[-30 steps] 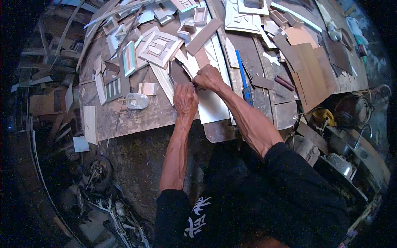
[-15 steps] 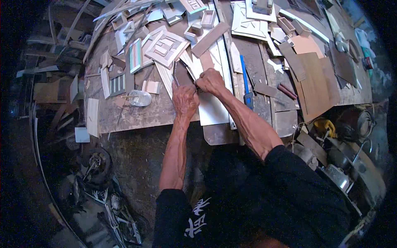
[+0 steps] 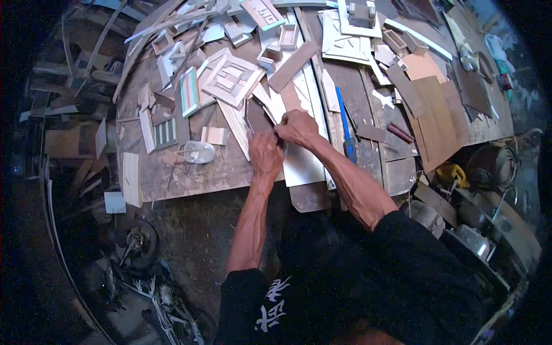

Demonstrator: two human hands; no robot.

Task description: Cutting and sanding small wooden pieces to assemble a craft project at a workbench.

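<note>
My left fingers point(image 3: 265, 144) and right fingers point(image 3: 289, 123) curl close together at the near end of a dark brown piece point(image 3: 260, 119) (what they pinch, if anything, I cannot tell). Beyond them to the left, a framed panel point(image 3: 233, 79) looks assembled; pale strips point(image 3: 234, 127) beside my left fingers lie loose, seemingly still unfitted.

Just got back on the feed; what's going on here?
A person has both bare hands together over a cluttered brown wooden workbench. The left hand is at the near end of a dark brown flat piece; the right hand is curled close beside it. What their fingers grip is hidden. A white flat board lies nearby, with a long blue tool farther right.
</note>
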